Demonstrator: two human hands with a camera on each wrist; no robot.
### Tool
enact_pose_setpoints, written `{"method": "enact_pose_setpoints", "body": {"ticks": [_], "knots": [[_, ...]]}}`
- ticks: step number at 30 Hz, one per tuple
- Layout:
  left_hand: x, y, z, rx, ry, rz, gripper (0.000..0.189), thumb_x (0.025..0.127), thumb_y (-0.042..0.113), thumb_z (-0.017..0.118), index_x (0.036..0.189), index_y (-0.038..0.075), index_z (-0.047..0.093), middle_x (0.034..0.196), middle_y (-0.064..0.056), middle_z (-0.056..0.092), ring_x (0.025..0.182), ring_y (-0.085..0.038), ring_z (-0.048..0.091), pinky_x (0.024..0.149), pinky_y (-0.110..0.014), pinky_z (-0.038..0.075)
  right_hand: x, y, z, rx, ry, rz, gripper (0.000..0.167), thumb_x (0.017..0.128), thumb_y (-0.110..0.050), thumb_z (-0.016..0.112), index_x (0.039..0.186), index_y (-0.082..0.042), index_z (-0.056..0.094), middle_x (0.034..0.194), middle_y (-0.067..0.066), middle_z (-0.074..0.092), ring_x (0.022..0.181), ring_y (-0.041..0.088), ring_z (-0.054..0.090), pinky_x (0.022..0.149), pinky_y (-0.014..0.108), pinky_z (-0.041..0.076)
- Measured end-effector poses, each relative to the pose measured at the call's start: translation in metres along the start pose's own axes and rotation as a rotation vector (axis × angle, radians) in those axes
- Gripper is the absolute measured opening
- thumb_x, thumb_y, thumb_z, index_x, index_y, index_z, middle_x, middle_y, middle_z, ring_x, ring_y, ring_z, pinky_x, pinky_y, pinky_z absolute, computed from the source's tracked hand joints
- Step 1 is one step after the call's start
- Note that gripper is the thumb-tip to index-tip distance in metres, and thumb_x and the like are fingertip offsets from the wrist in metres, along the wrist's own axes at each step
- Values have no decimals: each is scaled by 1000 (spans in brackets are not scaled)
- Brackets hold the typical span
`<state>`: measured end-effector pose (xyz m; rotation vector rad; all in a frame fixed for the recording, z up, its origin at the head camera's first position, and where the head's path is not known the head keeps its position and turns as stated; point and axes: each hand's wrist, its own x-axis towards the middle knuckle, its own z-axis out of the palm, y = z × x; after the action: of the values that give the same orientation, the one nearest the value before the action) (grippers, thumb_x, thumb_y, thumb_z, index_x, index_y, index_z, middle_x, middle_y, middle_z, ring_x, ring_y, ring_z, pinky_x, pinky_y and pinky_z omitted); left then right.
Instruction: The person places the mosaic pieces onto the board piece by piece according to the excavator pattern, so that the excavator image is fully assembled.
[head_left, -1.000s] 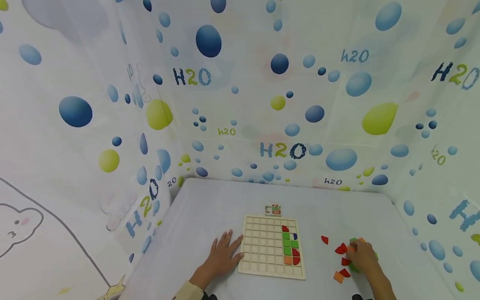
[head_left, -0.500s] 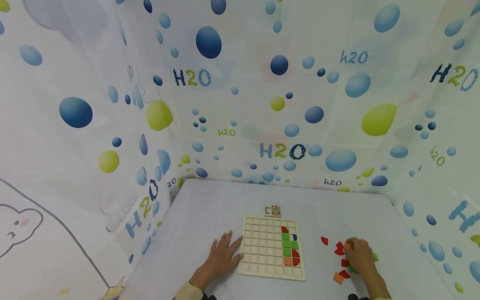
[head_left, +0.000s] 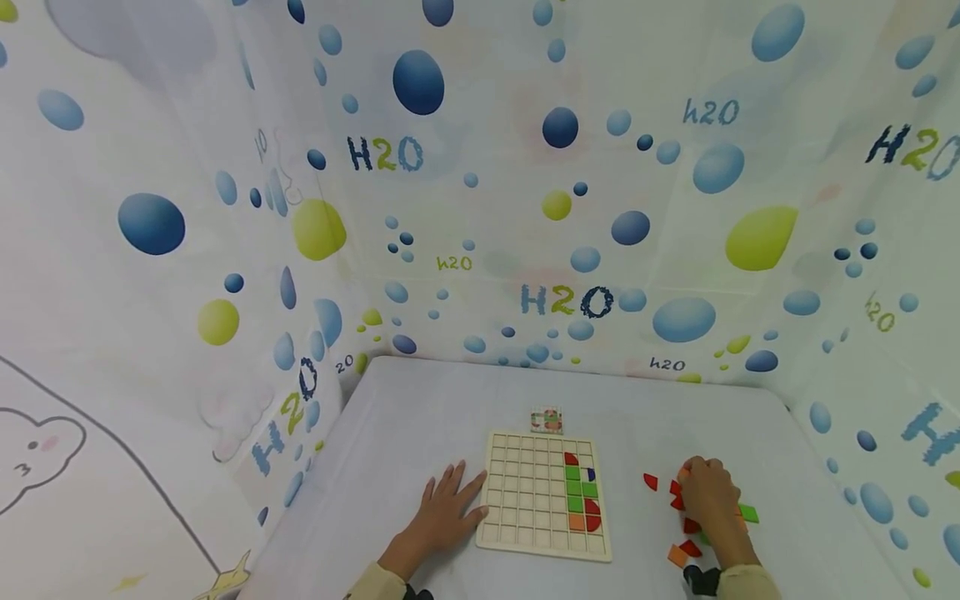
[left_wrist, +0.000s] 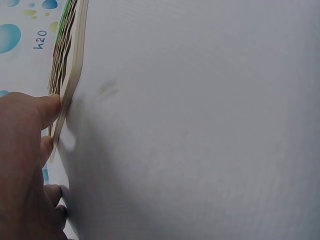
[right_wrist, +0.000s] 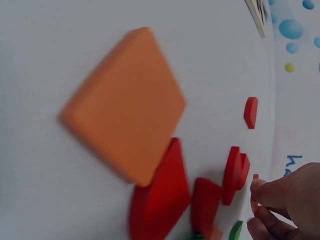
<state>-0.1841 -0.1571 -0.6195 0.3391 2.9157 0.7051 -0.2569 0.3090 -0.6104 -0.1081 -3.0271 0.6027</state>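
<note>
A light wooden grid board [head_left: 525, 492] lies on the table, with red, green, orange and blue pieces set in its right columns. My left hand [head_left: 447, 510] rests flat with fingers spread at the board's left edge; in the left wrist view its thumb [left_wrist: 49, 107] touches the rim. On the right, my right hand [head_left: 711, 493] pinches a small orange piece [right_wrist: 254, 204] between thumb and fingers, over the pile of loose pieces. Around it lie red quarter-round pieces [right_wrist: 160, 200], an orange square [right_wrist: 127, 107] and a green piece [head_left: 748, 513]. The hand hides part of the pile.
A small printed picture card [head_left: 546, 420] lies just beyond the board's far edge. One red piece [head_left: 650, 482] sits between board and pile. A patterned curtain [head_left: 480, 217] rises behind the white table [head_left: 420, 400].
My right hand has lifted a little away from me and to the left, with the orange piece in its fingers, uncovering more green at the right. The left hand has stayed put.
</note>
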Motion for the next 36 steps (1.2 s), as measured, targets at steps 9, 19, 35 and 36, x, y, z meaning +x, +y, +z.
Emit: {"method": "enact_pose_setpoints", "body": {"ticks": [9,19,35,36], "knots": [[-1,-3,1,3,-1,10,64,106,52,56,161,21,45,171,-23,28,159,-47,23,123,-74,15,6,-36,-8,39,-19,-53,25,101,-8,62,119,9,60,117,39,55,106,57,56,78,70,48],[-2,-3,0,0,-8,12,64,106,51,56,161,20,46,171,-24,28,158,-48,23,122,-75,15,9,-85,14,55,-18,-105,19,100,-10,70,115,2,66,114,28,62,105,46,61,81,61,48],[2,-3,-1,-4,0,34,64,107,52,55,161,20,45,171,-24,28,158,-49,23,123,-75,15,11,-126,26,26,-22,-235,20,99,-14,74,115,-3,69,108,17,64,98,33,60,81,54,50],[2,-2,-1,-5,-2,33,65,107,52,55,162,21,44,171,-24,27,159,-49,22,123,-74,14,11,-127,26,26,-24,-243,20,100,-14,74,115,-3,69,108,16,64,98,33,60,81,54,49]]}}
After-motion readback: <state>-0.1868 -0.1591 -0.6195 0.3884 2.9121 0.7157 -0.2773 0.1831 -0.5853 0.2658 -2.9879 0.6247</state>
